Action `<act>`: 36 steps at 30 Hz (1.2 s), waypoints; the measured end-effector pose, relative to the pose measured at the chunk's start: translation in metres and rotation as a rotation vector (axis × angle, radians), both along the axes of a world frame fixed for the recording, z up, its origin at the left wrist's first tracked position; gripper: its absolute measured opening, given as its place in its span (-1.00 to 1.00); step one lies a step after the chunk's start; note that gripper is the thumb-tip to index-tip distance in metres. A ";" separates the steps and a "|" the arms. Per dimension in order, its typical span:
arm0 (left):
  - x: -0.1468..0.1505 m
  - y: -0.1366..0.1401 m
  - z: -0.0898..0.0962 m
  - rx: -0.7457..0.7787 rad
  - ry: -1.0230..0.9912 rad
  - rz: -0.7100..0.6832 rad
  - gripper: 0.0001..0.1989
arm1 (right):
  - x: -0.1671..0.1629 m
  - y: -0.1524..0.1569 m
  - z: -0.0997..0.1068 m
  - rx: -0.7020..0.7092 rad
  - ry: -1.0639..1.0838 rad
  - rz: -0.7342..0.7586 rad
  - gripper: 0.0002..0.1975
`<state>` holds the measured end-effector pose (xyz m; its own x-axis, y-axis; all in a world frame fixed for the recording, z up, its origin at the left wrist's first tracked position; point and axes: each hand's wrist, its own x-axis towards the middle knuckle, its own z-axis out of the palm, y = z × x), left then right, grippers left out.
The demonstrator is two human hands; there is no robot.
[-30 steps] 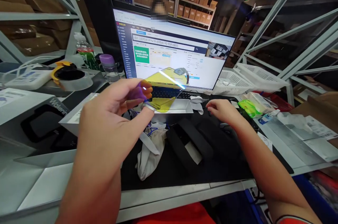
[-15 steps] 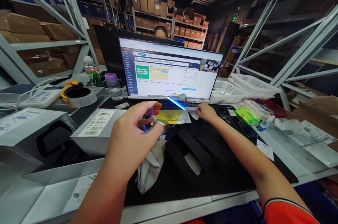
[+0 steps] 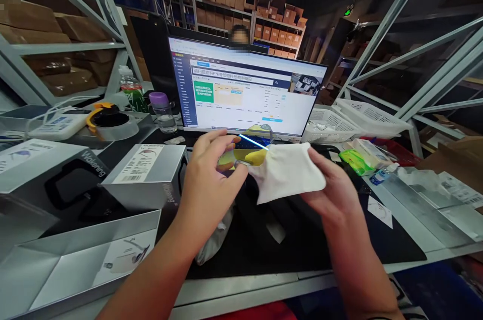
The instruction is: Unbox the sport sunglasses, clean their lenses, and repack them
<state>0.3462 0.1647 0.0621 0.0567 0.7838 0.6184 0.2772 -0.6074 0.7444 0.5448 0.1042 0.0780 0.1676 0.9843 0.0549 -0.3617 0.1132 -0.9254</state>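
My left hand [image 3: 211,179] is closed, thumb and fingers pinching a pair of yellow-lensed glasses [image 3: 258,158] by one end. A bright blue-white line runs along their top. In my right hand [image 3: 335,184] is a white cloth [image 3: 290,169], spread between thumb and fingers. The cloth covers the right end of the glasses, so whether it presses on the lens is hidden. Under both hands a dark soft case [image 3: 260,232] lies on the black mat [image 3: 309,259]. Beside it, below my left wrist, is a crumpled grey pouch [image 3: 215,244].
A lit monitor [image 3: 241,78] stands behind my hands. On the left are silver boxes [image 3: 145,169], an open box [image 3: 56,280], a tape roll [image 3: 113,124] and bottles [image 3: 162,111]. White baskets [image 3: 328,126] and a green packet [image 3: 354,161] sit to the right. Someone is behind the monitor.
My right hand has brought the white cloth from beside the keyboard back toward me and to the glasses. The cloth is now spread out. My left hand still holds the glasses, shifted slightly right.
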 end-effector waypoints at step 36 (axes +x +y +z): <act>0.011 -0.010 -0.005 0.544 0.254 -0.162 -0.49 | -0.026 0.009 -0.002 0.368 0.168 -0.267 -0.45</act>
<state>0.3570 0.1549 0.0574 0.3466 0.3289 0.8784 0.2779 -0.9305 0.2387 0.5192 0.1137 0.0764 0.4479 0.8262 0.3418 -0.4164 0.5311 -0.7379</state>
